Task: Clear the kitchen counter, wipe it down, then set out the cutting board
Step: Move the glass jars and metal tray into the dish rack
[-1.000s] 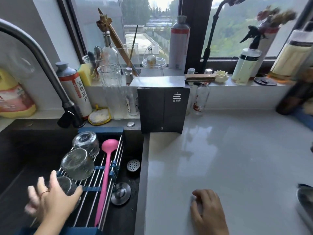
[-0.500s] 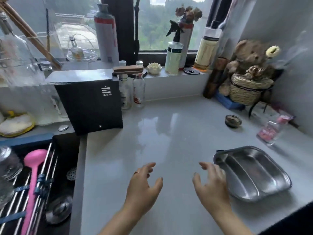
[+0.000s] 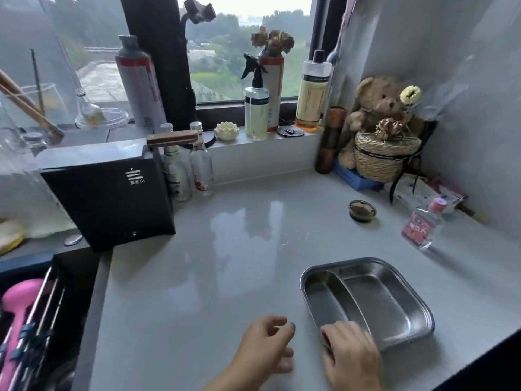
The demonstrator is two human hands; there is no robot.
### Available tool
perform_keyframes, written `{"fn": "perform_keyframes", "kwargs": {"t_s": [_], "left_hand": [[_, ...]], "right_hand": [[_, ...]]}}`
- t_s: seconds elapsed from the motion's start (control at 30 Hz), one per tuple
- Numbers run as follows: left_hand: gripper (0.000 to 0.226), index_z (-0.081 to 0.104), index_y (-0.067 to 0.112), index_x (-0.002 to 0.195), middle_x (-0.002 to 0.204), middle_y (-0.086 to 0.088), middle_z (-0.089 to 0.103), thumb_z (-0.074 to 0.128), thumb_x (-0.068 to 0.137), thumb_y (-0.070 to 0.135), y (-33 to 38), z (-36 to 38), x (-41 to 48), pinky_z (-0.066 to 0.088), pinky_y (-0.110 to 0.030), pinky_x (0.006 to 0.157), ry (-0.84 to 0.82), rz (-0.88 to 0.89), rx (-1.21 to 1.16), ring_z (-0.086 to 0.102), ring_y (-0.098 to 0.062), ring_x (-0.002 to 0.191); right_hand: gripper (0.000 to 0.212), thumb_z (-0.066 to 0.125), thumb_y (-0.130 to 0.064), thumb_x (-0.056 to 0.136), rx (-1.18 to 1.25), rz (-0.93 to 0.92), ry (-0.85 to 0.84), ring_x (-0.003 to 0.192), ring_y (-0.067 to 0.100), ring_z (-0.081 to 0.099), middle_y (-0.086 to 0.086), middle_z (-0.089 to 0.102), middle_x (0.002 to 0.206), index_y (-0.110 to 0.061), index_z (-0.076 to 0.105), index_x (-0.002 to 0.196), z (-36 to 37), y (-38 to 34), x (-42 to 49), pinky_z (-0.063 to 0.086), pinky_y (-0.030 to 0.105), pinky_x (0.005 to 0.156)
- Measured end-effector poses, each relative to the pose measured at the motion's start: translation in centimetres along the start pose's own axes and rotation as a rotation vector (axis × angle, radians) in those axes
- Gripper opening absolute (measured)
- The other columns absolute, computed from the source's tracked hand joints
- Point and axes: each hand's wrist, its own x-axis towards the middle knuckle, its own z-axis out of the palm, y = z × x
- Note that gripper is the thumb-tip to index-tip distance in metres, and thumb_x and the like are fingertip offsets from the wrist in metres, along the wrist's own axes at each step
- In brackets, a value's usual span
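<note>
Head view. Your left hand (image 3: 265, 348) hangs just above the counter (image 3: 214, 292) near its front edge. The fingers are loosely curled and the thumb is apart from them, and it holds nothing. Your right hand (image 3: 351, 355) is just beside it, back towards the camera. Its fingertips (image 3: 328, 333) are bent over the near left corner of the steel divided tray (image 3: 375, 300). The thumb is hidden, so I cannot tell whether you are gripping the rim or only touching it.

The tray lies flat on the counter's right front, with both compartments bare. The open counter surface is glossy and reflects the window.

Behind the tray, well apart from it, are a small round dish (image 3: 362, 210) and a small clear bottle with a pink cap (image 3: 423, 227), which stands upright near the right wall. The far right corner holds a teddy bear (image 3: 377, 104) behind a woven basket (image 3: 386, 158), a blue box (image 3: 355, 179) under them, and a tall dark cylinder (image 3: 330, 139) at the sill's end.

At the left rear a black box (image 3: 112, 201) stands at the counter's edge by the sink. Two small glass bottles (image 3: 200, 170) stand just beside it. A spray bottle (image 3: 256, 114) and taller bottles line the windowsill. A pink ladle (image 3: 19, 303) lies on the sink rack at lower left.

Nothing stands between your hands and the tray.
</note>
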Motion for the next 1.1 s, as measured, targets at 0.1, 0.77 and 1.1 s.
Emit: {"fn": "perform_keyframes", "kwargs": {"t_s": [0.1,0.77,1.1], "left_hand": [[0.031,0.051,0.010,0.113,0.087,-0.014,0.061,0.057,0.086,0.024,0.6,-2.0,-1.0,0.057,-0.035,0.057,0.056,-0.096,-0.233,0.064,-0.023,0.058],[0.022,0.055,-0.002,0.092,0.083,-0.026,0.063,0.041,0.080,-0.014,-6.2,-27.7,-18.5,0.055,-0.044,0.043,1.273,0.102,-0.632,0.060,-0.041,0.073],[0.054,0.030,0.018,0.131,0.122,-0.023,0.045,0.041,0.083,-0.004,-6.3,-36.6,-18.9,0.036,-0.034,0.061,1.542,0.040,0.613,0.050,-0.032,0.083]], "right_hand": [[0.029,0.051,-0.022,0.069,0.108,-0.129,0.116,0.044,0.021,0.054,0.001,0.049,0.041,-0.016,0.055,0.041,0.1,-4.9,0.2,0.034,0.026,0.050],[0.036,0.048,-0.036,0.068,0.891,-0.705,-0.201,0.077,0.001,0.044,-0.010,0.044,0.091,-0.033,0.058,0.102,4.0,-26.9,-1.0,0.033,0.009,0.080],[0.034,0.045,-0.031,0.063,0.795,-0.652,-0.265,0.070,-0.001,0.040,0.001,0.062,0.061,-0.026,0.072,0.084,6.2,-28.3,-1.8,0.039,0.015,0.068]]}}
